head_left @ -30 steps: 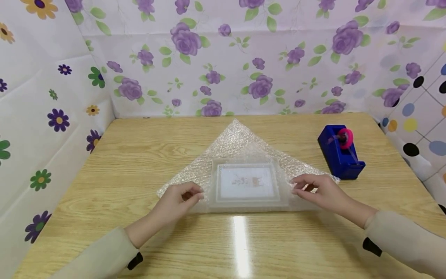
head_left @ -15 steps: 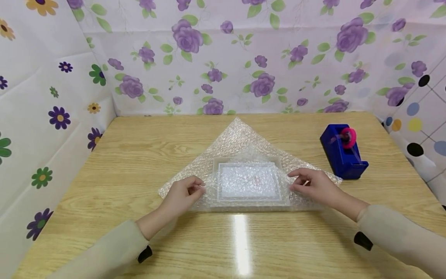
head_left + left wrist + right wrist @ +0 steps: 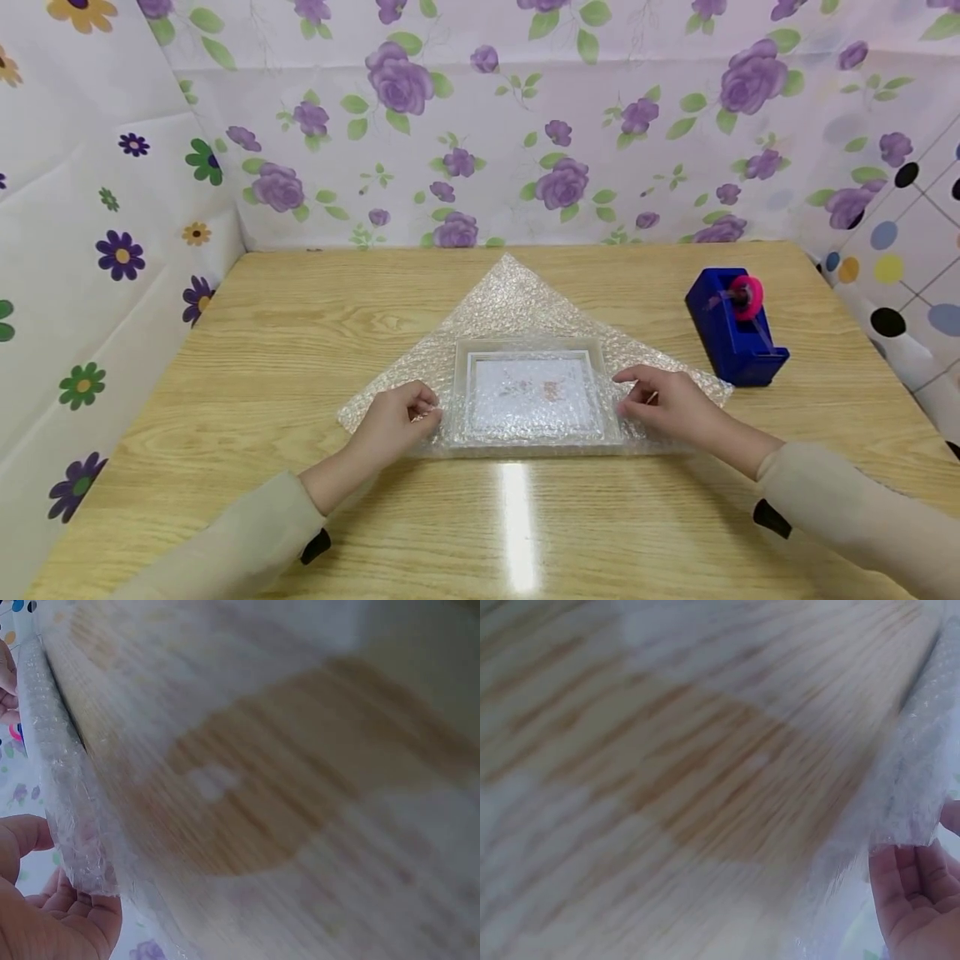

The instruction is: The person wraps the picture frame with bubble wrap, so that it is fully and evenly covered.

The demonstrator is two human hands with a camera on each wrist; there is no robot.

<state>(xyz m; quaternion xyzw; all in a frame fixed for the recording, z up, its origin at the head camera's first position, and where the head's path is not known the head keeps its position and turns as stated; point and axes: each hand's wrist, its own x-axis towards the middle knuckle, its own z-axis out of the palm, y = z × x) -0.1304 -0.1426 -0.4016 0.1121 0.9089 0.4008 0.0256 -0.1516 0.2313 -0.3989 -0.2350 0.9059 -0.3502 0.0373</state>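
A picture frame (image 3: 534,398) with a light border and a small faint print lies flat under a layer of clear bubble wrap (image 3: 510,292). The sheet reaches behind the frame to a pointed far corner and spreads to corners at left and right. At the frame's left side, my left hand (image 3: 397,421) pinches the folded wrap between thumb and fingers. My right hand (image 3: 667,404) does likewise at the right side. In the left wrist view, the thumb and fingers close about the edge of the wrap (image 3: 79,825); the right wrist view shows fingers under its edge (image 3: 911,787).
A blue tape dispenser (image 3: 735,329) with a pink-cored roll stands on the wooden table (image 3: 300,317) to the right, just beyond the wrap's right corner. Flower-printed sheets (image 3: 465,125) hang behind the table and along its sides.
The near flap of bubble wrap has settled flatter over the frame, so the print shows through it more evenly. My right hand has shifted slightly left; the left hand has barely moved.
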